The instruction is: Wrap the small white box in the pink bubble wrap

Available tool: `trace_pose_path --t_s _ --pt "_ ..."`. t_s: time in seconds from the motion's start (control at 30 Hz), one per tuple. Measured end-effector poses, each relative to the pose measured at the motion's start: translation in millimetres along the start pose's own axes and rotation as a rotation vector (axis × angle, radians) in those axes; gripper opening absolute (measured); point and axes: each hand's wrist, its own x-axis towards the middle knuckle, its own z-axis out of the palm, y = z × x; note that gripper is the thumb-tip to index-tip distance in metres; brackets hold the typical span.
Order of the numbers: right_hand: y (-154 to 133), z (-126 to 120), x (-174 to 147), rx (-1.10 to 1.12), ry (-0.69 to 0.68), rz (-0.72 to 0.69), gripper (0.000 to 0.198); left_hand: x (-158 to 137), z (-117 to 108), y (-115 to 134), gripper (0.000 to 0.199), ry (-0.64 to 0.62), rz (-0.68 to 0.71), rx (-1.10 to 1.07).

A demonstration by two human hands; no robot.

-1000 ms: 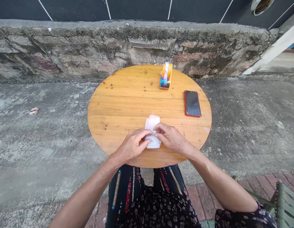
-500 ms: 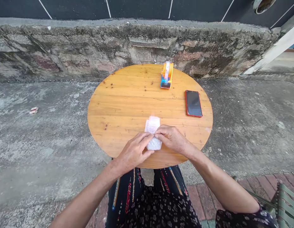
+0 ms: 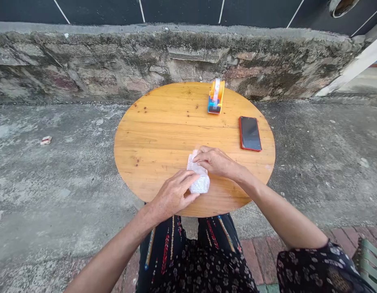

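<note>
Two hands in play, both yours, both at the white packet (image 3: pixel 200 186), which lies close to the near edge of the round wooden table (image 3: pixel 154 138), right in front of you! Your left hand (image 3: pixel 173 192) is clamped on the packet's near end, fingertips across the top, thumb down by its near left edge. Over at the far end, your right hand (image 3: pixel 218 162) arches in from the right, thumb and fingers bent close to each other above the wrapping; whether they pinch any of it, I cannot tell. Up by the far rim stands the yellow-and-blue tape dispenser (image 3: pixel 216 97), a pale strip running over its front. Nearer you, off to the right, lies the red-cased phone (image 3: pixel 251 133), dark screen up, well apart from your right hand. Below, your patterned trousers (image 3: pixel 157 244) reach under the table's near edge.
</note>
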Motion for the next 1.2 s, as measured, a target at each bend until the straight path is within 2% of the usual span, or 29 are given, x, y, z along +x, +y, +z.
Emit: trace_pose_path --t_s 0.1,0.23,0.43,0.6,0.7,0.87,1.07,1.2 --pt "3.1 0.8 11.5 -0.107 -0.09 -0.07 0.025 -0.6 0.1 -0.6 0.041 -0.013 -0.003 -0.011" --pt "5.6 3.1 15.1 -0.129 -0.149 -0.081 0.025 0.5 -0.3 -3.0 0.041 -0.013 -0.001 -0.044" --pt "8.7 3.4 5.4 0.022 -0.086 -0.125 0.026 5.1 -2.3 -5.3 0.04 -0.016 -0.01 -0.085" --pt "9.6 2.4 -14.2 0.139 0.017 -0.016 0.034 12.6 -8.1 -4.2 0.038 -0.059 -0.049 -0.102" --pt "3.7 -0.9 -29.7 0.244 0.064 0.031 0.031 19.9 -13.7 -3.6 0.04 -0.116 -0.076 -0.129" --pt "-11.8 -9.3 -50.5 0.426 0.023 0.059 0.029 37.5 -25.3 -6.1 0.039 -0.231 -0.169 -0.171" --pt "-14.1 -0.1 -53.4 0.393 0.08 0.225 0.041 69.6 -37.7 -23.4 0.037 -0.492 -0.341 -0.345" --pt "-7.9 9.9 -47.7 0.38 0.142 0.235 0.034 89.0 -39.0 -41.7 0.032 -0.621 -0.384 -0.524"
